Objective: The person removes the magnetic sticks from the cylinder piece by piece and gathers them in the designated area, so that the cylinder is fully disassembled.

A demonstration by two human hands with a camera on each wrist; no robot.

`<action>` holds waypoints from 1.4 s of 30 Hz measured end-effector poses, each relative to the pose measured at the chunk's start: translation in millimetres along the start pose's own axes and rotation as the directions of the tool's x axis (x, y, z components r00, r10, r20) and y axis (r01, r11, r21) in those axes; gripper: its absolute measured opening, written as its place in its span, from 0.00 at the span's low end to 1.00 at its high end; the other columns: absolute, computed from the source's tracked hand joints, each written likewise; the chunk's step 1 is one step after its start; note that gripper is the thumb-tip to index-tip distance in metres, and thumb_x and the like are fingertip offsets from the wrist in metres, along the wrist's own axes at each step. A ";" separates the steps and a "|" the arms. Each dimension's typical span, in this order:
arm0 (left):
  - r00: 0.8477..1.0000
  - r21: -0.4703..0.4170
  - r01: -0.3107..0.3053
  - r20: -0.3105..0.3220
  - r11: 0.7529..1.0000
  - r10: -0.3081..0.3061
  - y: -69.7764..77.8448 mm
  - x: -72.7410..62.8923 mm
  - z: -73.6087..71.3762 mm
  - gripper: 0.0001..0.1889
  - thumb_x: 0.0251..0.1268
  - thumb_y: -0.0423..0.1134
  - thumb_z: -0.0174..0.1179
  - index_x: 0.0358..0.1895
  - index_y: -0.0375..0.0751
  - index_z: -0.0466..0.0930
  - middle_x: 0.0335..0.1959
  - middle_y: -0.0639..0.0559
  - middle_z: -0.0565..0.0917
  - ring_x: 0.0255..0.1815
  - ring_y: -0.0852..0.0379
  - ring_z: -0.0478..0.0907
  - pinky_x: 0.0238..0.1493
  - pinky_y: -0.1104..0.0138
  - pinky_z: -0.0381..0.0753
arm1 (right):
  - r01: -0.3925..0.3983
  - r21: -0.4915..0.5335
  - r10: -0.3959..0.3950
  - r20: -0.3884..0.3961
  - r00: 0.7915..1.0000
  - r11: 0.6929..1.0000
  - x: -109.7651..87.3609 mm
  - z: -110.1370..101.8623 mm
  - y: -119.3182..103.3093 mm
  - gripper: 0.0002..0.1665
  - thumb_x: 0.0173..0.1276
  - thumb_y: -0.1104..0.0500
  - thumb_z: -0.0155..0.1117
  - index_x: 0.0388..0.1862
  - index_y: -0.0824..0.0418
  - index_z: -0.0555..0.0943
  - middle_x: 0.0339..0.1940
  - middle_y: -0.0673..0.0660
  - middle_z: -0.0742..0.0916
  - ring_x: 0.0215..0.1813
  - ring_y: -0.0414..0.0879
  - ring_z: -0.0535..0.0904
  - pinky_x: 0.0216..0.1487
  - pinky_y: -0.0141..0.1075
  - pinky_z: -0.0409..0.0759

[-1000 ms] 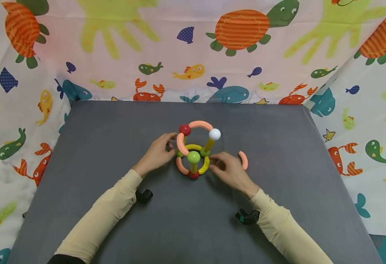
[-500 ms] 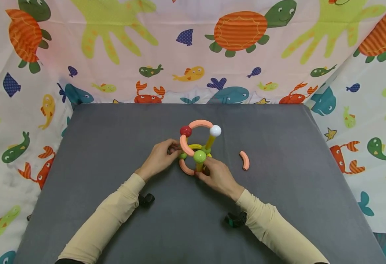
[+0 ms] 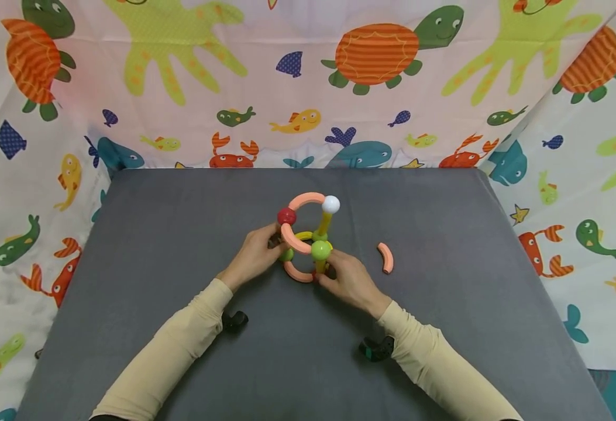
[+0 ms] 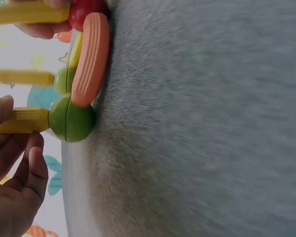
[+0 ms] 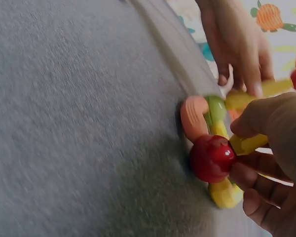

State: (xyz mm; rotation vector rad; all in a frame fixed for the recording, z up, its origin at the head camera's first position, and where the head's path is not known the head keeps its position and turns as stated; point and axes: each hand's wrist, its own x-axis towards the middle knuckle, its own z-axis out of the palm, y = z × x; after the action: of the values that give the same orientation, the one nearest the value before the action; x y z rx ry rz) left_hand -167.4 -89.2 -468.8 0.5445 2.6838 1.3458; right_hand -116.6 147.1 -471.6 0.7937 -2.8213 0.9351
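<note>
A ball-and-rod building toy stands upright on the table: a lower ring of curved pieces, yellow upright rods, and an upper part with a red ball (image 3: 286, 216), a white ball (image 3: 331, 204) and a light green ball (image 3: 320, 251), linked by salmon curved pieces (image 3: 308, 199). My left hand (image 3: 255, 252) pinches the left yellow rod (image 4: 22, 120) just above a dark green ball (image 4: 73, 118). At the front, my right hand (image 3: 351, 280) grips another yellow rod (image 5: 247, 143) above the lower red ball (image 5: 212, 158). Fingers partly hide both rods.
A loose salmon curved piece (image 3: 386, 258) lies on the grey table (image 3: 444, 234), right of the toy. Cloth printed with sea animals (image 3: 376, 52) hangs behind the table and at both sides. Each wrist carries a small black camera (image 3: 376, 349).
My right hand has come in from the toy's right side and taken hold of the front rod. The left hand has closed onto the left rod. The toy has turned slightly.
</note>
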 end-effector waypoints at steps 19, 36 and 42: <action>0.705 0.575 -0.543 -0.084 0.612 0.704 67.5 -30.7 -41.0 0.12 0.58 0.41 0.68 0.43 0.39 0.83 0.42 0.48 0.84 0.46 0.49 0.77 0.46 0.58 0.76 | 0.259 0.255 -0.198 -0.241 0.950 0.932 13.0 -56.2 -6.6 0.33 0.58 0.70 0.70 0.63 0.63 0.74 0.58 0.61 0.81 0.56 0.52 0.78 0.51 0.41 0.77; 0.663 0.715 -0.528 0.010 0.458 0.748 75.0 -17.3 -12.3 0.08 0.61 0.42 0.68 0.39 0.43 0.84 0.37 0.53 0.87 0.41 0.52 0.77 0.42 0.63 0.74 | 0.384 0.150 -0.335 -0.272 0.902 0.911 24.7 -44.9 -15.1 0.12 0.61 0.72 0.65 0.43 0.62 0.85 0.48 0.61 0.82 0.48 0.50 0.79 0.49 0.37 0.80; 0.638 0.779 -0.516 0.072 0.356 0.767 73.6 -17.6 -10.6 0.04 0.63 0.40 0.66 0.35 0.44 0.84 0.36 0.52 0.86 0.40 0.52 0.77 0.42 0.63 0.73 | 0.356 0.154 -0.303 -0.289 0.908 0.922 21.8 -47.2 -10.7 0.15 0.63 0.73 0.62 0.46 0.63 0.85 0.49 0.62 0.82 0.45 0.49 0.81 0.45 0.35 0.79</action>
State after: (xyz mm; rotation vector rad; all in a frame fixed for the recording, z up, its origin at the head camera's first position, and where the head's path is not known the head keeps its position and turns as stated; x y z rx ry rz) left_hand -133.4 -63.1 -405.6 1.8167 3.3888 0.1852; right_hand -134.8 157.0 -422.7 1.0456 -2.2966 1.1797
